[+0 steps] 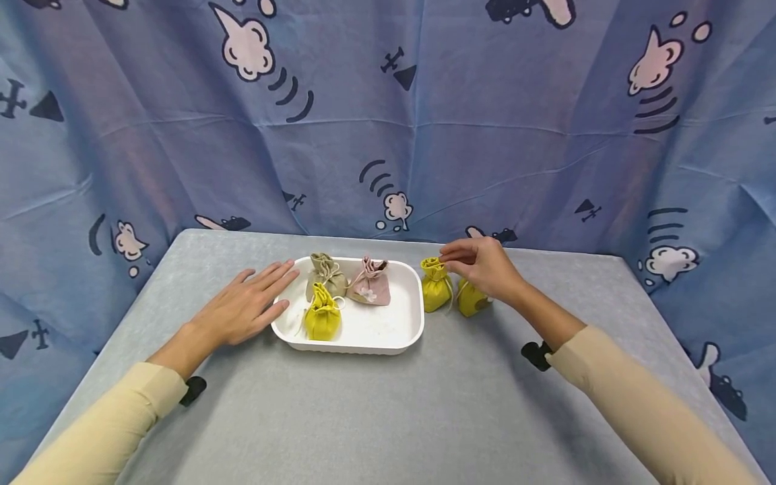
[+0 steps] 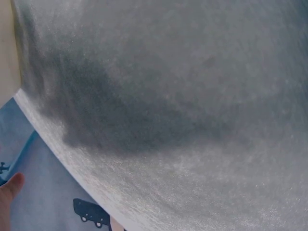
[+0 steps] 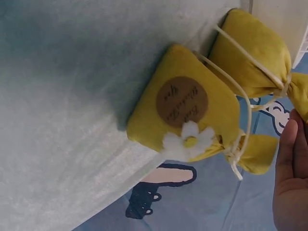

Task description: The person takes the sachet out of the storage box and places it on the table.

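Observation:
Flat, with fingers spread, my left hand (image 1: pixel 245 306) rests against the left rim of a white tray (image 1: pixel 376 330). In the tray stand a grey-green drawstring pouch (image 1: pixel 326 279), a pink pouch (image 1: pixel 371 286) with a flower, and a yellow pouch (image 1: pixel 322 320). Just right of the tray, my right hand (image 1: pixel 488 269) pinches the gathered top of a second yellow pouch (image 1: pixel 435 293). Beside that one, partly under the hand, is a third yellow pouch (image 1: pixel 471 300); its round brown label (image 3: pixel 181 102) and white flower show in the right wrist view.
A grey cloth-covered table (image 1: pixel 364 417) lies under everything. Behind it hangs a blue patterned curtain (image 1: pixel 339 162). The left wrist view shows mostly tabletop (image 2: pixel 192 96) and shadow.

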